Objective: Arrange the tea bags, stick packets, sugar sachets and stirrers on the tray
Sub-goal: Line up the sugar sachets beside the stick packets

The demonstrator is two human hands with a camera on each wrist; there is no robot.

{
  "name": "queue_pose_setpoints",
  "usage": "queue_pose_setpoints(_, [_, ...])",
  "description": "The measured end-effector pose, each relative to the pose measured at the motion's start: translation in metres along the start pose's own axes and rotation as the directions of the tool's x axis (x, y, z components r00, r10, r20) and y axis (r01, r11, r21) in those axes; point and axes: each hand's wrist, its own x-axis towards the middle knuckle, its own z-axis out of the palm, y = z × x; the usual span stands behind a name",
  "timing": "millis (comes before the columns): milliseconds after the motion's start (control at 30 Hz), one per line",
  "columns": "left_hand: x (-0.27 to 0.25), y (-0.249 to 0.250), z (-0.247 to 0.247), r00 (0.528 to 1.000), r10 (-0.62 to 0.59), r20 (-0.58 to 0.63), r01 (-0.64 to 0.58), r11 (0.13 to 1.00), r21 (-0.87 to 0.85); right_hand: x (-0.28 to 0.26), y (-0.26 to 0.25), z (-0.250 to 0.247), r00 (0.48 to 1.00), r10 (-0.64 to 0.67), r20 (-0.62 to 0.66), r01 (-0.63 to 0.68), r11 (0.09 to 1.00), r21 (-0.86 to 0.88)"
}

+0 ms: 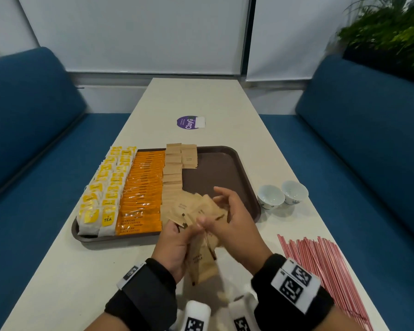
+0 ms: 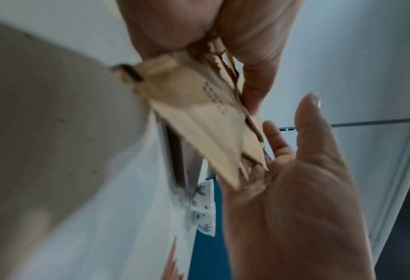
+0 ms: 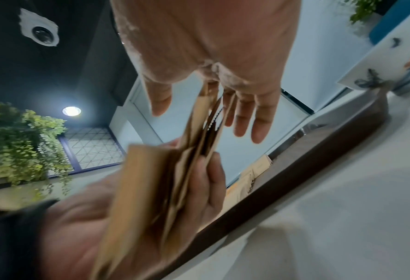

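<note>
My left hand [image 1: 175,244] grips a fanned bunch of brown sugar sachets [image 1: 202,259] just above the front edge of the brown tray [image 1: 225,168]. My right hand [image 1: 237,220] has straight, spread fingers and touches the bunch from the right. In the left wrist view the left hand [image 2: 247,37] pinches the sachets [image 2: 199,117] against the right hand's flat palm [image 2: 295,189]. On the tray lie rows of yellow tea bags [image 1: 101,197], orange stick packets [image 1: 141,192] and sugar sachets [image 1: 172,173]. Red-and-white stirrers [image 1: 325,266] lie on the table at the right.
Two small white cups [image 1: 270,197] stand just right of the tray. A purple round sticker [image 1: 189,122] sits on the table beyond it. Blue sofas [image 1: 34,139] flank the long white table. The tray's right part shows bare brown surface.
</note>
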Motion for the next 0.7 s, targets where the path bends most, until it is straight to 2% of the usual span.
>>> queue_pose_setpoints(100, [0.003,0.009,0.002,0.991,0.083,-0.104,-0.092,0.991,-0.092,-0.02,0.009,0.002,0.992,0.035,0.122,-0.028,0.998,-0.058])
queue_pose_setpoints(167, [0.005,0.012,0.002,0.981,0.105,-0.162,-0.126,0.984,-0.127,-0.029,0.011,0.005,0.97,0.128,0.208,-0.114,0.99,-0.078])
queue_pose_setpoints(233, [0.003,0.011,0.002,0.976,0.106,-0.191,-0.133,0.981,-0.139,-0.032,0.011,0.007,0.947,0.213,0.239,-0.206,0.977,-0.052])
queue_pose_setpoints(333, [-0.003,0.005,0.002,0.973,0.114,-0.201,-0.142,0.981,-0.131,-0.029,0.014,0.009,0.946,0.249,0.205,-0.27,0.96,0.077])
queue_pose_setpoints(467, [-0.008,0.002,-0.002,0.981,0.111,-0.16,-0.134,0.981,-0.139,-0.027,0.008,0.006,0.959,0.251,0.128,-0.274,0.938,0.212])
queue_pose_setpoints(567, [-0.009,0.002,-0.005,0.981,0.097,-0.169,-0.115,0.988,-0.101,-0.026,0.002,0.008,0.963,0.236,0.131,-0.26,0.943,0.21])
queue_pose_setpoints(700, [-0.01,0.001,-0.013,0.981,0.085,-0.174,-0.093,0.995,-0.042,-0.024,0.002,0.011,0.954,0.25,0.165,-0.268,0.959,0.094])
